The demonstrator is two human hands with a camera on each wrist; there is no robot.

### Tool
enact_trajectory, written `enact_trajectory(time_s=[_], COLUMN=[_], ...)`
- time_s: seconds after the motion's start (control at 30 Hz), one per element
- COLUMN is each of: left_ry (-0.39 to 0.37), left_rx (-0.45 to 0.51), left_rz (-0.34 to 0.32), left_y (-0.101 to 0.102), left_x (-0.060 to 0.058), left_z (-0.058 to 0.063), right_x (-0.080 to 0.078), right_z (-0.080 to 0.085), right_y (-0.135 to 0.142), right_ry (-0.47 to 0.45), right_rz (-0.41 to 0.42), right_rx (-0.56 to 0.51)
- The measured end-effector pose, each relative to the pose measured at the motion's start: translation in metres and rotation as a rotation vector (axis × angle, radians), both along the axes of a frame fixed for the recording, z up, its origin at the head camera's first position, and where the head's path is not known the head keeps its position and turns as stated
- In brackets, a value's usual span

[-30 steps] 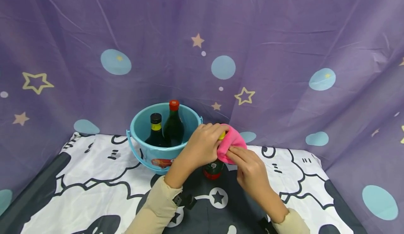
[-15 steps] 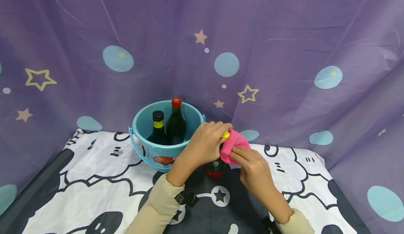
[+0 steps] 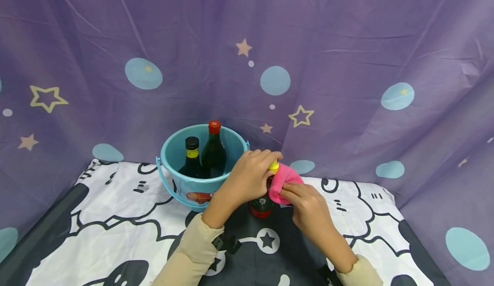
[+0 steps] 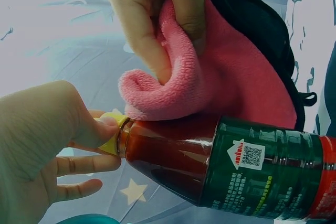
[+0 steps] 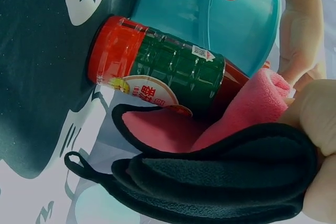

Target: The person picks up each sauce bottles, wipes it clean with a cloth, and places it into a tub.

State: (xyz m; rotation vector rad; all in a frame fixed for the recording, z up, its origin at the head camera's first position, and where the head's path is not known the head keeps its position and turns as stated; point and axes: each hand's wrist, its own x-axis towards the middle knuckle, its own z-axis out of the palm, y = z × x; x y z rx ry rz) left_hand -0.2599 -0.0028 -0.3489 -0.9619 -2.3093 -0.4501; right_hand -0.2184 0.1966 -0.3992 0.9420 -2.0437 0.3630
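Observation:
My left hand (image 3: 252, 174) pinches the yellow cap (image 4: 111, 132) of an upright sauce bottle (image 4: 173, 150) between thumb and fingers. The bottle has a red-brown neck, a green label and a red base (image 5: 118, 48), and it stands on the printed cloth. My right hand (image 3: 312, 206) grips a folded pink cleaning cloth (image 3: 286, 182) with a dark back and a hanging loop (image 5: 79, 163). In the left wrist view the pink side lies against the bottle's neck and shoulder, its rolled edge close to the cap.
Left of the bottle stands a light blue bucket (image 3: 175, 183) with its handle lowered. Inside it are a black-capped bottle (image 3: 191, 161) and a red-capped bottle (image 3: 214, 153). A purple curtain (image 3: 339, 63) hangs behind the table, which has a black-and-white printed cover (image 3: 127, 200).
The pink cloth has slid slightly down and away from the cap, so more yellow shows. My left hand keeps its hold on the cap. The bucket stays in place.

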Motion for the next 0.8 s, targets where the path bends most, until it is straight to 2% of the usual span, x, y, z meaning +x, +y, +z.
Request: enact_trajectory(time_s=[0.57, 0.8], left_ry=[-0.023, -0.004], left_rx=[0.008, 0.011], left_rz=[-0.011, -0.001], left_y=[0.002, 0.001], left_x=[-0.001, -0.001], left_z=[-0.001, 0.000], right_x=[-0.003, -0.009], right_z=[-0.003, -0.002], right_y=[0.007, 0.012], right_ry=[-0.074, -0.032], right_rz=[-0.056, -0.033], right_rx=[0.142, 0.245])
